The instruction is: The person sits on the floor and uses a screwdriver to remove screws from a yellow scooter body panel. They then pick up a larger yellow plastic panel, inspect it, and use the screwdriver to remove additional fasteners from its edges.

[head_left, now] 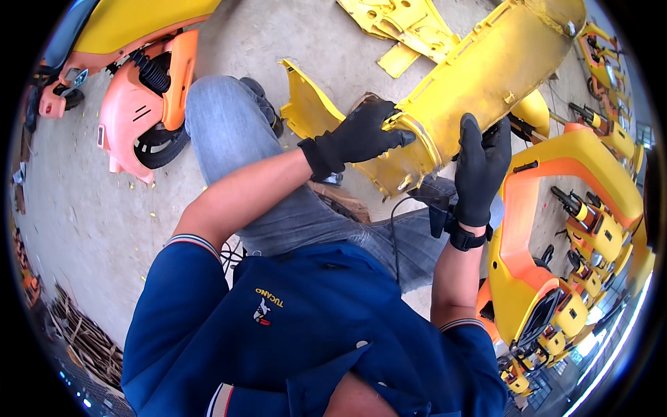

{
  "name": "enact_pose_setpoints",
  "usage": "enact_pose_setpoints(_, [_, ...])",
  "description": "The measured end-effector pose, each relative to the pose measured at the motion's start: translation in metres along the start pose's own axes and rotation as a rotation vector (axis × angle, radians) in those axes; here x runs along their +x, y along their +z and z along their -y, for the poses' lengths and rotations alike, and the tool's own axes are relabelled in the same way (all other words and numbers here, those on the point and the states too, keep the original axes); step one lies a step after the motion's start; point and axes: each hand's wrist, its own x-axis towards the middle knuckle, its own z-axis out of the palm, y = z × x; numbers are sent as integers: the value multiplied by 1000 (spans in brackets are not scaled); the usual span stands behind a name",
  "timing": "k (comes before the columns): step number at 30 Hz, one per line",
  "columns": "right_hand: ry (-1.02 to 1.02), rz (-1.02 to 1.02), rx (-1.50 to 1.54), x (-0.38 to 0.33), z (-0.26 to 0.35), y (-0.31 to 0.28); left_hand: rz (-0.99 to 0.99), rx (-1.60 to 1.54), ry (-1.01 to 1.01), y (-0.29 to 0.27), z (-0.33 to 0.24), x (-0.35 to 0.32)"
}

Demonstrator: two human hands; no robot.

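A long, curved yellow plastic body panel (479,76), smeared with brownish dirt, slants from in front of me toward the far right. My left hand (372,139), in a black glove, is closed on its near end rim, fingers hooked over the edge. Against the panel's right side rests my right hand (481,167), also black-gloved, its thumb and fingers stretched out and apart. The panel hides part of its fingertips. Beneath and left of the near end lies another curved yellow panel piece (306,97).
Flat yellow plastic parts (403,28) lie on the concrete floor (243,42) ahead. An orange-pink scooter front (132,111) with a wheel stands left. Close on my right is a yellow-orange scooter body (521,215), with several yellow scooters beyond. Sticks (80,333) are piled lower left.
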Motion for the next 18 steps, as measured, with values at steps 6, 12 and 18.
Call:
enact_pose_setpoints(6, [-15,1,80,-5,2,5,59,-39,-138,-4,-5,1])
enact_pose_setpoints(12, [-28,26,82,-5,3,4,-9,-135,-36,-2,-6,3])
enact_pose_setpoints(18, [-3,43,73,-9,5,4,156,-205,-210,-10,-7,4])
